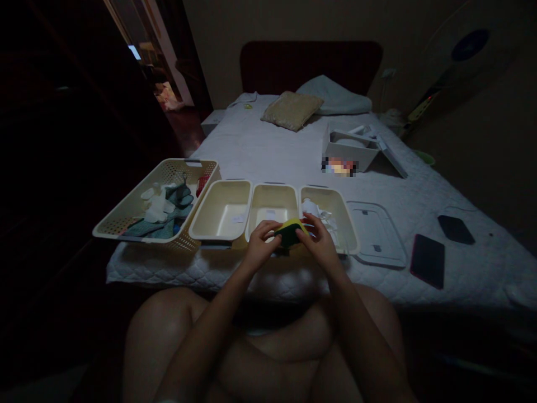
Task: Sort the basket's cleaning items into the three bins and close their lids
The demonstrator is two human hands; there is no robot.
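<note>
A yellow and dark green scouring sponge [288, 234] is held between my two hands, above the front rims of the bins. My left hand [263, 244] grips its left end and my right hand [315, 237] its right end, thumbs on the green side. Just beyond lie three cream bins in a row: a left bin [201, 215] and a middle bin [289, 193], each with a small pale label inside, and a right bin [344, 215] with a white bottle and other white items. At far left, a perforated basket [113, 221] holds grey-green cloths, white pieces and something red.
A clear lid [380, 238] lies right of the bins, with a dark phone-like slab [428, 260] and another dark slab [456, 229] beyond. Farther back stand a white box [350, 154] and a cushion [291, 110]. A fan [470, 45] stands at right.
</note>
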